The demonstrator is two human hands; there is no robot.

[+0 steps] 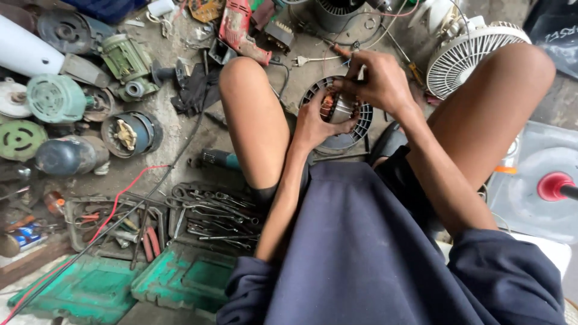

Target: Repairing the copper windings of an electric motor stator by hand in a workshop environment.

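Both hands meet over a small electric motor (338, 108) held between the person's bare knees, just above the floor (180, 129). The left hand (314, 123) cups the motor from below and the side, its fingers (348, 126) clamped on the metal body. The right hand (378, 79) comes down from above, fingertips pinched together at the motor's top edge; what they pinch is too small to make out. The hands cover most of the motor, so only a patch of copper winding and a strip of shiny metal core show. Beneath it lies one round black fan grille (356, 133), partly hidden by the hands and the left forearm.

One white fan guard (465, 53) stands beyond the right knee, its lower edge cut off by the leg. One red power drill (239, 29) lies near the top edge. At left sit several old motor housings (57, 99), about seven, some cut off by the edge of view. A heap of wrenches (212, 216), too tangled to count, lies beside two green case halves (135, 284). One red knob (555, 185) shows at right.
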